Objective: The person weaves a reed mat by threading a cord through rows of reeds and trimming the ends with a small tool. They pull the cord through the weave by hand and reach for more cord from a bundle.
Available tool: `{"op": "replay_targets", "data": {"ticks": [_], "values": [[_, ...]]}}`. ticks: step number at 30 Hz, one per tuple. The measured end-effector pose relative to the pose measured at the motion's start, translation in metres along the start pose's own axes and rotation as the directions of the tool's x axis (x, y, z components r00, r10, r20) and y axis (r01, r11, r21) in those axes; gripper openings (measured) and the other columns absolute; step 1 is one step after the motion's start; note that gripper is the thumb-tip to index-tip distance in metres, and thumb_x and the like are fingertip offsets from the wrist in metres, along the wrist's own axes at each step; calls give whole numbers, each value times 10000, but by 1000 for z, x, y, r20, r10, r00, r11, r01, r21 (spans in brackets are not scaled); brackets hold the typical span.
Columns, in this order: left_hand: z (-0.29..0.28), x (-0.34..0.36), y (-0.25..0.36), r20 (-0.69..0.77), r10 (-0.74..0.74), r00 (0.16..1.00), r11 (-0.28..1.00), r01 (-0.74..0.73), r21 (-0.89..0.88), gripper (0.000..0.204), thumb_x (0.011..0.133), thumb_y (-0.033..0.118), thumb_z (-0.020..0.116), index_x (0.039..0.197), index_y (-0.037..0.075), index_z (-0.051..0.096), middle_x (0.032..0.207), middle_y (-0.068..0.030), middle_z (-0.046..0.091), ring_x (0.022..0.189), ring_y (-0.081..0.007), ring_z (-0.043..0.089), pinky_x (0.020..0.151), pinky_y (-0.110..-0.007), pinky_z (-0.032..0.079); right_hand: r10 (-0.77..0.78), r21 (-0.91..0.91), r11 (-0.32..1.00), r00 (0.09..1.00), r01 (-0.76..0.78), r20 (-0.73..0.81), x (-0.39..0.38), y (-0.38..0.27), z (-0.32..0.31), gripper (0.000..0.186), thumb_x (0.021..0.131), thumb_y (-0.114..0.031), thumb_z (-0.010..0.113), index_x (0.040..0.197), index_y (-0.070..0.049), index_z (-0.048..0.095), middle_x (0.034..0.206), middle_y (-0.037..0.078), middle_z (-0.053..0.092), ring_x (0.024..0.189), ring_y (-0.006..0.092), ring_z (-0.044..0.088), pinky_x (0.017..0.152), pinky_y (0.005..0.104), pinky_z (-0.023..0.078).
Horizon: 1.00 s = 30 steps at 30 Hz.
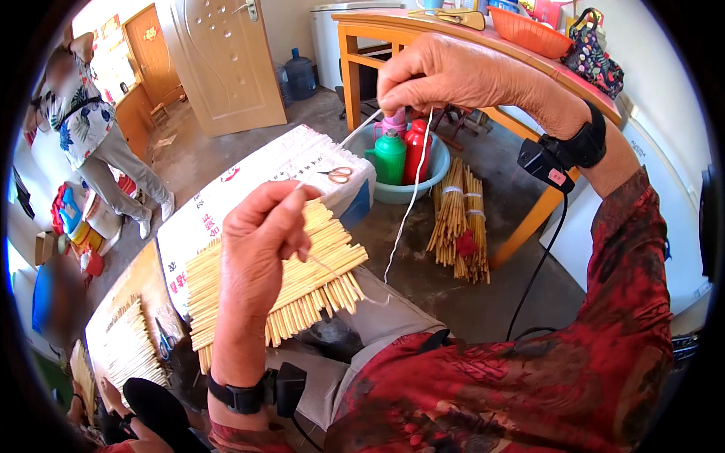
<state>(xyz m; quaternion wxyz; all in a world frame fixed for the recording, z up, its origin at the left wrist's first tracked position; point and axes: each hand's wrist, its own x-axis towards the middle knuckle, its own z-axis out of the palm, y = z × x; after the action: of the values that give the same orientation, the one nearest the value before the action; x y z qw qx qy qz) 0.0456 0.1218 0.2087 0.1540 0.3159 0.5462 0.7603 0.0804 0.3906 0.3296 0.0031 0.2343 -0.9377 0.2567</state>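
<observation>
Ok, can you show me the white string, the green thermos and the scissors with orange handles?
White string (414,190): head view, on its loose hanging length.
Green thermos (390,161): head view, on its body's front.
Orange-handled scissors (331,174): head view, near where handles meet blades.

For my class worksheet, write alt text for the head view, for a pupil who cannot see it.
A left hand above pale sticks and a raised right hand hold white string between them. Scissors lie nearby on a white cover; flasks stand in a blue basin beside stick bundles.
</observation>
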Motion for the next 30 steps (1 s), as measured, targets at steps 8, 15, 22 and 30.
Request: {"op": "replay_targets", "data": {"ticks": [8,15,22,30], "values": [[-108,-26,-50,-326,-111,939,954,193,231,165,905,128,602,914,-28,655,608,6,525,529,-56,470,511,-208,408,-126,-584,808,943,-82,-307,-3,117,-67,248,924,-233,548,844,-9,618,698,30,562,666,110,561,603,253,453],[-185,-54,-81,-584,-43,811,718,431,546,182,899,142,597,906,-30,656,674,-45,587,626,-132,567,616,-259,468,448,337,881,814,-332,-370,65,200,-50,230,906,-256,581,941,-33,623,705,28,579,559,81,567,441,185,447],[-165,-119,-122,-363,52,930,181,348,920,251,807,77,644,1048,19,610,1132,-189,567,1097,-379,517,942,-449,398,524,551,786,776,-281,-352,179,276,-33,275,879,-177,577,972,82,573,878,217,606,756,328,690,599,377,591],[-132,-172,-173,-364,-24,931,-166,356,920,347,867,164,557,1201,74,579,1312,-162,508,1209,-326,487,986,-472,407,117,371,912,755,176,-645,403,305,-63,211,897,-182,565,820,4,629,665,89,622,578,184,628,502,280,509]]}}
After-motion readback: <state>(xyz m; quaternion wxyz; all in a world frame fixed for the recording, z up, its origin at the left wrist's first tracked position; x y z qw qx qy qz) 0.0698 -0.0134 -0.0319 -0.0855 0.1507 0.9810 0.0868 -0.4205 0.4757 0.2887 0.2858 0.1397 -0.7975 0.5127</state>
